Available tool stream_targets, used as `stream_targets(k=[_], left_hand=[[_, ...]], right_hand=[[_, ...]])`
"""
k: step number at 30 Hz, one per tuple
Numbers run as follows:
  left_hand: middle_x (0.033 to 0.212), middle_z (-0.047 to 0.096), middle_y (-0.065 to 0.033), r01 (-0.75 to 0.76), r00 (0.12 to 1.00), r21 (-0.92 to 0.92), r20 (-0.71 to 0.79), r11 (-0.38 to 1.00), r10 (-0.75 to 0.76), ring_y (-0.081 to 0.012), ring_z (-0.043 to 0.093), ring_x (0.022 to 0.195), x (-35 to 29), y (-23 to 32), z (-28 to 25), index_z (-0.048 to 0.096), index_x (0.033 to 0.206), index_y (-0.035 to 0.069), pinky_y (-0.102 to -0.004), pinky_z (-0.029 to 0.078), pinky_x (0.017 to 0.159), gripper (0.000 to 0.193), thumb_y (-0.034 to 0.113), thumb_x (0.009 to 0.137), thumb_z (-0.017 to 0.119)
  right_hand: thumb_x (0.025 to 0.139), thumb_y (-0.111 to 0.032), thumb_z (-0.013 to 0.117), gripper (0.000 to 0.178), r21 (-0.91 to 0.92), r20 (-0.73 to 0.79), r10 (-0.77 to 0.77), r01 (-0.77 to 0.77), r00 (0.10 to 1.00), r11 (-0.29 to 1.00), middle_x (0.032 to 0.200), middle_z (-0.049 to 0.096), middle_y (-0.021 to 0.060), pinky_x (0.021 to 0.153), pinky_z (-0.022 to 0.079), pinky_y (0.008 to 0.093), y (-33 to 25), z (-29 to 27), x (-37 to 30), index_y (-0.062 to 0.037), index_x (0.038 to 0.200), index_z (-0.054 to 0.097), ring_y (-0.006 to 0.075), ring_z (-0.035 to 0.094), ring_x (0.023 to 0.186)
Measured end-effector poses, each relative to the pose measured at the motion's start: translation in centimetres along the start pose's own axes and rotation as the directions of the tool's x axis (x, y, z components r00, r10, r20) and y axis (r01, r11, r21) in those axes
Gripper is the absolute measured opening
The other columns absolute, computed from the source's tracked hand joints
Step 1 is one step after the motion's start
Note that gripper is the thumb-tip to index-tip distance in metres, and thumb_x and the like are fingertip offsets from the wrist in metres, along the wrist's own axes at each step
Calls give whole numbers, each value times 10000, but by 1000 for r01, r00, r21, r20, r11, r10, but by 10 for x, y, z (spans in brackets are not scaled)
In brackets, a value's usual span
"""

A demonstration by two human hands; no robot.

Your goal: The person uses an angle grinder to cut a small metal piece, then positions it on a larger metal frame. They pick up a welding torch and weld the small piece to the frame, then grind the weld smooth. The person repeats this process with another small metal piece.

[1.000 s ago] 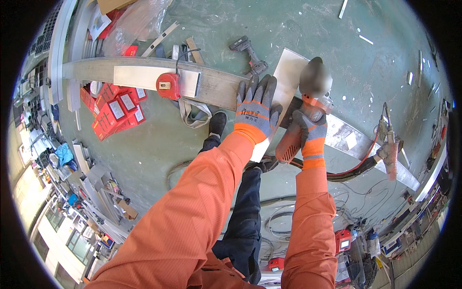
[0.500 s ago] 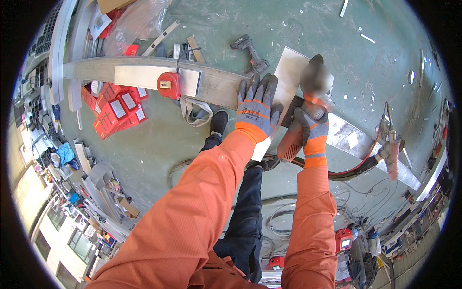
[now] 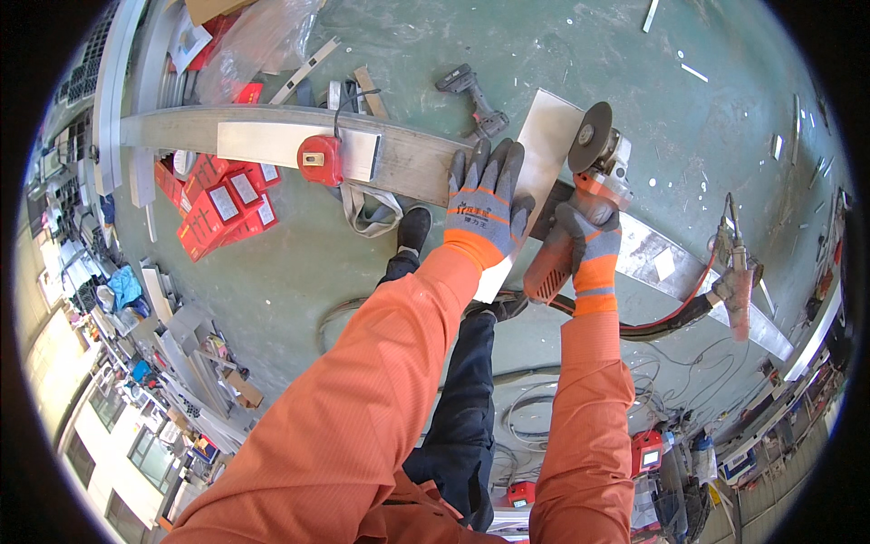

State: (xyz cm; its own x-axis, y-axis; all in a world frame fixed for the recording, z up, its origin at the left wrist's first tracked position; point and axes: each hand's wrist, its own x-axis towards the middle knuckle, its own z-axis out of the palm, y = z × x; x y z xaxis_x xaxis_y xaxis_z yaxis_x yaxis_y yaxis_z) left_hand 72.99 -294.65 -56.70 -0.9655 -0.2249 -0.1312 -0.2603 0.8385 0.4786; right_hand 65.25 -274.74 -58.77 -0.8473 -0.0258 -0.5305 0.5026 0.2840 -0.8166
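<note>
My right hand (image 3: 587,238), in a grey and orange glove, is wrapped round an angle grinder (image 3: 605,186) with a red-orange body. Its dark cutting disc (image 3: 594,136) points away from me, at the right edge of a white flat bar (image 3: 547,129); I cannot tell whether they touch. My left hand (image 3: 482,204), gloved alike, lies with fingers stretched out, pressing on the metal beam (image 3: 417,168) and the edge of the white bar. The bar lies slantwise across the beam.
On the beam's left part sit a shorter white strip (image 3: 258,143) and a red tape measure (image 3: 319,161). A cordless drill (image 3: 471,98) lies on the floor beyond. Red boxes (image 3: 222,213) are at left, a welding torch (image 3: 739,263) at right, and cables (image 3: 535,399) by my feet.
The grinder's disc and head were blurred half a second ago and now look sharp. Both hands and the white bar stay in nearly the same place.
</note>
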Motion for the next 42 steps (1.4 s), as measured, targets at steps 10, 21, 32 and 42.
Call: stream_targets(k=[10, 21, 32, 42], left_hand=[[1672, 420, -223, 12, 1000, -13, 0, 1000, -12, -476, 339, 1557, -1, 2, -3, 289, 1691, 25, -650, 138, 1308, 882, 346, 954, 652], [1648, 462, -207, 34, 999, 28, 6, 999, -34, -465, 402, 1516, 0, 5, -3, 339, 1677, 55, -644, 160, 1310, 835, 385, 971, 640], [1647, 440, -245, 17, 1000, -5, 5, 1000, -16, -475, 350, 1547, -1, 2, -2, 282, 1692, 9, -649, 132, 1315, 929, 346, 912, 659], [1657, 438, -228, 27, 999, -15, 18, 1000, -26, -469, 312, 1578, 0, 3, -4, 278, 1699, 35, -654, 120, 1315, 929, 337, 904, 653]], right_hand=[[730, -73, 961, 564, -32, -23, -11, 11, 1000, 999, 1057, 750, 75, 814, 630, 387, 0, 0, 8, -30, 1212, 671, 218, 720, 903], [711, -116, 965, 576, 17, -3, 19, -19, 1000, 1000, 1054, 754, 99, 787, 618, 383, 13, -4, 12, -10, 1195, 670, 217, 715, 875], [649, -245, 1019, 735, 70, 10, 80, -80, 997, 994, 1118, 749, 118, 856, 597, 386, 4, 0, 7, 13, 1238, 662, 231, 700, 968], [646, -152, 1020, 672, 132, 27, 97, -100, 995, 986, 1065, 750, 88, 815, 594, 376, -2, -1, 6, -15, 1208, 676, 206, 696, 916]])
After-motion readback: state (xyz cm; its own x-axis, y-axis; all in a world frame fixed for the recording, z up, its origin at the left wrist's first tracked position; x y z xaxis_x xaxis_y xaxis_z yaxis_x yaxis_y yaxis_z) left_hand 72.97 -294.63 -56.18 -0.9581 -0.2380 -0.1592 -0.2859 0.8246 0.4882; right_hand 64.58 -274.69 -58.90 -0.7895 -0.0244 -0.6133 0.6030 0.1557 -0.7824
